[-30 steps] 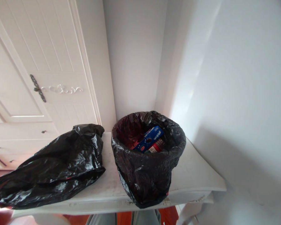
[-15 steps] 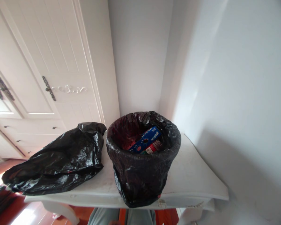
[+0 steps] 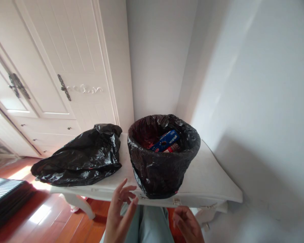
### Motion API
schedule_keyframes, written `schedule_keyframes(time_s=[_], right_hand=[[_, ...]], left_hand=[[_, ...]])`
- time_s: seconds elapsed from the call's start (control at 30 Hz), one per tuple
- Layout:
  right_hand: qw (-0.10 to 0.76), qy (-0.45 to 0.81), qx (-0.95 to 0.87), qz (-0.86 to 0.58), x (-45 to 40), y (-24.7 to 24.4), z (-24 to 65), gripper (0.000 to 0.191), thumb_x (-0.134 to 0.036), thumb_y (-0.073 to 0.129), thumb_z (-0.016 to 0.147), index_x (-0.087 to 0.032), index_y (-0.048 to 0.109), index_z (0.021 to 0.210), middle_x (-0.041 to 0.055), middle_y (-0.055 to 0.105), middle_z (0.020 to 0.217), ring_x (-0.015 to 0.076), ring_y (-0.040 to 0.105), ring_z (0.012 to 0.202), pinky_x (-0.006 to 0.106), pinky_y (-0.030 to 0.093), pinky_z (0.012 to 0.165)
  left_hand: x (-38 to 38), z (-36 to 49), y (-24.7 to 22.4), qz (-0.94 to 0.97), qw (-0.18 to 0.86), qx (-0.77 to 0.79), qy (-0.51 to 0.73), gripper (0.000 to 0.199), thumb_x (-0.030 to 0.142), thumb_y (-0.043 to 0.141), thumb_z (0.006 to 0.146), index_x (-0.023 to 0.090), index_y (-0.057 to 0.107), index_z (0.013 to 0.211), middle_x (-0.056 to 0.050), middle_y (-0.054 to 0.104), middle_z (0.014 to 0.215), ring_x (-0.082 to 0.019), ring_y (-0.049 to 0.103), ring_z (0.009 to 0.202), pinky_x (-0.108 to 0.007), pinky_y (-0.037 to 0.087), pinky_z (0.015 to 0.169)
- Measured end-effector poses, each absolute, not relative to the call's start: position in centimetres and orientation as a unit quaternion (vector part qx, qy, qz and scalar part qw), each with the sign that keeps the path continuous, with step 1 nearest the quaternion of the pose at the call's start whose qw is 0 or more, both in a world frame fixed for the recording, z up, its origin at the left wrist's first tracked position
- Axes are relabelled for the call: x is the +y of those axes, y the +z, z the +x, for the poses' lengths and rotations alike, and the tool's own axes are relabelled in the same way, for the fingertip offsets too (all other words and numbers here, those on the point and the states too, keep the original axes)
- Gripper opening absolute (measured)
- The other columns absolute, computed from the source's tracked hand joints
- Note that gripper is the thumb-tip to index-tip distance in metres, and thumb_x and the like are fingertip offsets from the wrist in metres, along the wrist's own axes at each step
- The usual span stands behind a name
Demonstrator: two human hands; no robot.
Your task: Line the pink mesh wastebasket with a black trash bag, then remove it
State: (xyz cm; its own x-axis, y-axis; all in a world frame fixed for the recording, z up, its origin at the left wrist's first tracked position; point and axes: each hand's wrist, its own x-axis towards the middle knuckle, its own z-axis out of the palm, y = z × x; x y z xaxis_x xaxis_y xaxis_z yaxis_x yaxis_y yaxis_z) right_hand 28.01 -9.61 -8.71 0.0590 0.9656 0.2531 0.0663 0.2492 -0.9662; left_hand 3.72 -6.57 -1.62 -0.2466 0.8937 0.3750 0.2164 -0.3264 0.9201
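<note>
A trash bin lined with a black plastic bag (image 3: 159,173) stands on a white table (image 3: 205,179). Inside it lie a blue box (image 3: 166,141) and a red packet (image 3: 172,147), partly hidden by the rim. Left of the bin, another black plastic bag (image 3: 83,158) is spread loosely on the tabletop. My left hand (image 3: 121,209) is in front of the table edge, fingers apart and holding nothing, nearest the bin's lower left. My right hand (image 3: 187,222) is low in front of the table, right of the bin, its fingers curled in; what they hold, if anything, is hidden.
A white wardrobe (image 3: 66,44) with dark metal handles rises behind on the left. A pale wall (image 3: 263,101) borders the table on the right. A dark ridged object (image 3: 7,199) is at lower left above the reddish wooden floor (image 3: 53,216).
Both my hands have come into view from below, in front of the table. The view has shifted, so the bin and bag appear slightly higher and further right. They look otherwise unchanged.
</note>
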Motion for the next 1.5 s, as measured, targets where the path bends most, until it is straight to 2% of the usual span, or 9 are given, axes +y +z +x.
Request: schedule_keyframes(time_s=[0.13, 0.27, 0.33, 0.57, 0.77, 0.97, 1.23, 1.33, 1.5], right_hand=[[0.581, 0.159, -0.655, -0.456, -8.6, -5.5, 29.0, 0.021, -0.028, 0.059, 0.097, -0.025, 0.061, 0.117, 0.0092, 0.068, 0.108, 0.0204, 0.068, 0.098, 0.031, 0.06, 0.081], [0.513, -0.053, -0.745, -0.424, -7.5, -2.9, 27.2, 0.065, -0.019, 0.064, 0.093, -0.018, 0.037, 0.152, 0.0199, 0.053, 0.142, 0.0285, 0.05, 0.135, 0.044, 0.053, 0.103], [0.507, -0.114, -0.739, -0.429, -6.6, -2.6, 26.1, 0.066, -0.014, 0.063, 0.092, -0.015, 0.036, 0.151, 0.021, 0.052, 0.139, 0.0292, 0.049, 0.133, 0.046, 0.052, 0.102], [0.487, -0.194, -0.744, -0.414, -4.0, -0.7, 26.4, 0.013, -0.018, 0.057, 0.097, -0.021, 0.065, 0.106, 0.0129, 0.062, 0.121, 0.0274, 0.055, 0.114, 0.045, 0.048, 0.09], [0.481, -0.164, -0.813, -0.286, -4.2, 6.4, 28.5, 0.021, -0.008, 0.057, 0.096, -0.017, 0.062, 0.114, 0.0079, 0.071, 0.104, 0.0195, 0.063, 0.099, 0.039, 0.045, 0.089], [0.486, -0.233, -0.801, -0.26, -2.9, 12.0, 28.5, 0.026, -0.004, 0.063, 0.091, -0.016, 0.064, 0.115, 0.0132, 0.068, 0.112, 0.0227, 0.061, 0.107, 0.041, 0.049, 0.09], [0.497, -0.251, -0.786, -0.267, -1.7, 14.2, 28.5, 0.022, -0.01, 0.06, 0.094, -0.02, 0.064, 0.112, 0.0099, 0.073, 0.11, 0.0234, 0.066, 0.105, 0.042, 0.052, 0.09], [0.504, -0.223, -0.784, -0.286, -1.8, 14.3, 28.7, 0.015, -0.015, 0.056, 0.097, -0.022, 0.065, 0.107, 0.0098, 0.073, 0.114, 0.024, 0.068, 0.105, 0.043, 0.053, 0.09], [0.524, -0.147, -0.77, -0.332, -1.8, 14.6, 28.9, 0.016, -0.024, 0.052, 0.1, -0.022, 0.068, 0.103, 0.0055, 0.075, 0.09, 0.0191, 0.071, 0.081, 0.031, 0.057, 0.073]], left_hand=[[-6.0, 4.8, -0.9, 0.697, -0.093, 0.457, 0.545, 0.049, 0.012, 0.066, 0.088, 0.021, 0.055, 0.134, -0.012, 0.068, 0.119, -0.023, 0.063, 0.112, -0.036, 0.052, 0.095], [-3.7, 4.2, -0.6, 0.714, -0.251, 0.451, 0.473, 0.047, 0.011, 0.067, 0.088, 0.013, 0.055, 0.133, -0.023, 0.059, 0.133, -0.033, 0.056, 0.126, -0.047, 0.046, 0.102], [-2.4, 3.5, -0.3, 0.697, -0.279, 0.465, 0.469, 0.043, 0.015, 0.068, 0.088, 0.013, 0.057, 0.13, -0.024, 0.058, 0.133, -0.035, 0.056, 0.125, -0.049, 0.045, 0.099], [-1.0, 1.0, 3.0, 0.784, -0.233, 0.358, 0.451, 0.014, 0.012, 0.06, 0.094, 0.021, 0.065, 0.104, -0.007, 0.073, 0.114, -0.024, 0.065, 0.112, -0.043, 0.041, 0.094], [-2.9, -1.0, 7.4, 0.805, -0.236, 0.332, 0.431, 0.016, 0.009, 0.057, 0.094, 0.019, 0.063, 0.106, -0.012, 0.067, 0.129, -0.026, 0.057, 0.129, -0.041, 0.046, 0.098], [-2.5, -0.9, 11.9, 0.832, -0.239, 0.299, 0.401, 0.019, 0.002, 0.049, 0.094, 0.016, 0.057, 0.104, -0.018, 0.047, 0.155, -0.029, 0.035, 0.15, -0.047, 0.041, 0.112], [0.5, -0.2, 13.7, 0.844, -0.093, 0.251, 0.465, 0.018, 0.008, 0.041, 0.099, 0.02, 0.052, 0.106, -0.013, 0.067, 0.133, -0.02, 0.061, 0.126, -0.04, 0.052, 0.101], [0.5, 0.1, 13.5, 0.828, -0.076, 0.259, 0.492, 0.017, 0.009, 0.042, 0.099, 0.021, 0.053, 0.103, -0.012, 0.067, 0.129, -0.021, 0.06, 0.126, -0.042, 0.05, 0.104], [0.6, 0.9, 13.5, 0.803, -0.055, 0.255, 0.537, 0.015, 0.013, 0.046, 0.099, 0.02, 0.059, 0.101, -0.011, 0.068, 0.124, -0.021, 0.059, 0.125, -0.04, 0.049, 0.103]])
